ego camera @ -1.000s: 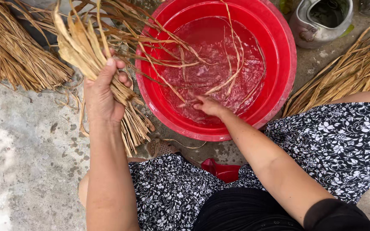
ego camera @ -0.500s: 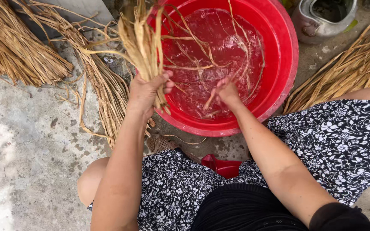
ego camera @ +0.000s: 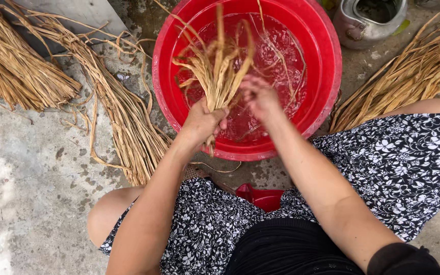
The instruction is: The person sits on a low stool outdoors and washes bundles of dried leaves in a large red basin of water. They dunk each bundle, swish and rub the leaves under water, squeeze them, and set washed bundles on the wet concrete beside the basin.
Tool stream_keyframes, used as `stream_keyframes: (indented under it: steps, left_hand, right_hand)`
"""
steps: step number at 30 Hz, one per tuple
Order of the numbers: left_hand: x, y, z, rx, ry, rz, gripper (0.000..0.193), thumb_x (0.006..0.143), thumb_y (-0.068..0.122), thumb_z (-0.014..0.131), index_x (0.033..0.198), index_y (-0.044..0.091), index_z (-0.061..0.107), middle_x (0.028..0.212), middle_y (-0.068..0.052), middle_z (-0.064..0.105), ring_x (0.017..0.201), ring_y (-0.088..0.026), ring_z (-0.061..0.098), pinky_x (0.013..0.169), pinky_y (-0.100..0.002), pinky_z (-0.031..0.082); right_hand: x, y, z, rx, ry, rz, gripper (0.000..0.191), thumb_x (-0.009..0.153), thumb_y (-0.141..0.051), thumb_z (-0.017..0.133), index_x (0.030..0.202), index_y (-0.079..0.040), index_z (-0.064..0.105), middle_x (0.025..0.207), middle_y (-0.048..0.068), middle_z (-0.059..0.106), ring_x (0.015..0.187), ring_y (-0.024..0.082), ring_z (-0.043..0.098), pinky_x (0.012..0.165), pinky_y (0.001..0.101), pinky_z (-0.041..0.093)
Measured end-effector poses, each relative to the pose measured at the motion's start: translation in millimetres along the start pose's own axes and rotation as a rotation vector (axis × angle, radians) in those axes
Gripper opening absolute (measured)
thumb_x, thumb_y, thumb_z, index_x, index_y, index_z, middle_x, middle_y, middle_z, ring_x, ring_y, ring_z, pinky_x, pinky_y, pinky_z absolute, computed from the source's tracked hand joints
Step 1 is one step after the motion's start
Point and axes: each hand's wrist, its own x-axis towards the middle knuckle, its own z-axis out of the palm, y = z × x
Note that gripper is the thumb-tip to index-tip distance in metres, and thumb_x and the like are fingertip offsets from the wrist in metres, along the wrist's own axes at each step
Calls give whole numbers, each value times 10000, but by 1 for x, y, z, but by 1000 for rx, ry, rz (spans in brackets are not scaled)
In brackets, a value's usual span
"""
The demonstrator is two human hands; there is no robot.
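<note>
While the round red plastic basin (ego camera: 327, 66) is leaving open water inside its rim, the left hand (ego camera: 203, 121) is clamping a tan dried-straw bundle (ego camera: 219, 71) upright above its near edge; the right hand (ego camera: 258, 97), blurred, grip unclear, is hovering beside it.

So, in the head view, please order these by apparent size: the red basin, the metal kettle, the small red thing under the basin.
1. red basin
2. metal kettle, partly cut off by the frame
3. small red thing, partly hidden

No packages, labels, signs or screens show anywhere in this view.
</note>
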Motion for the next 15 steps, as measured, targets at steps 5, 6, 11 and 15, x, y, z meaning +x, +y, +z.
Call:
stream_keyframes:
  steps: [5, 6, 11, 15]
  left_hand:
    - [-60, 62, -56, -76, 152, 63, 101, 915, 77, 684, 994, 53, 626, 601, 2, 560, 396, -56, 413, 297, -218, 270]
    - [-72, 70, -70, -185, 178, 164, 117, 913, 35, 690, 1011, 31, 628, 624, -4, 577, 411, -59, 424, 326, -214, 289]
    - [-99, 92, -113, -474, 343, 512, 200, 991, 27, 669, 1183, -13, 634, 802, -95, 707, 550, -113, 594, 487, -249, 497]
    - [-74, 90, -108, -545, 420, 501, 312, 891, 49, 663, 1196, 37, 597, 867, -105, 763, 594, -135, 675, 562, -273, 586]
  right_hand:
    - [52, -66, -66, 179, 132, -105, 291, 952, 72, 489, 1193, 88, 652, 981, 235, 733, 675, 172, 679, 585, 240, 619]
    - [56, -76, -75, 178, 172, -159, 233, 974, 63, 531, 1169, 75, 658, 953, 214, 732, 679, 179, 689, 579, 245, 619]
    - [37, -58, -63, -227, 250, -370, 151, 1000, 68, 511, 1016, 10, 650, 844, 138, 713, 659, 182, 699, 531, 280, 602]
    - [16, 35, -24, -1189, -296, -285, 558, 1024, -245, 711, 1464, -118, 393, 1333, 110, 601, 1196, 244, 588, 997, 427, 475]
